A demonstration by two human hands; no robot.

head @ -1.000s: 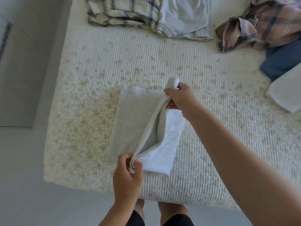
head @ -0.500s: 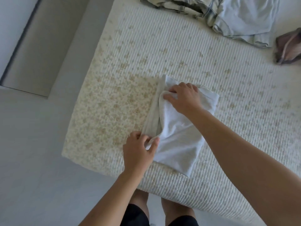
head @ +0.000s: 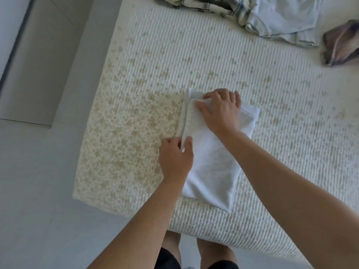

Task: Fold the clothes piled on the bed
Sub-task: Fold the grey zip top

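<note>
Bed [head: 291,117] w/ a bare quilted patch near the edge, prob kept free as folding space, unfolded pile [head: 272,18] pushed to the far side. White top [head: 211,164] lies flat at the near edge, folded to a narrow rectangle. Right hand [head: 219,109] fingers spread, pressing the far end to pin it. Left hand [head: 174,160] pinches the left edge – lining up the fold imo, so the cloth runs between both hands

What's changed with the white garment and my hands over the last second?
The raised flap of the white garment has been folded down flat on the bed. The right hand now presses its far end; the left hand still pinches the left edge.
</note>
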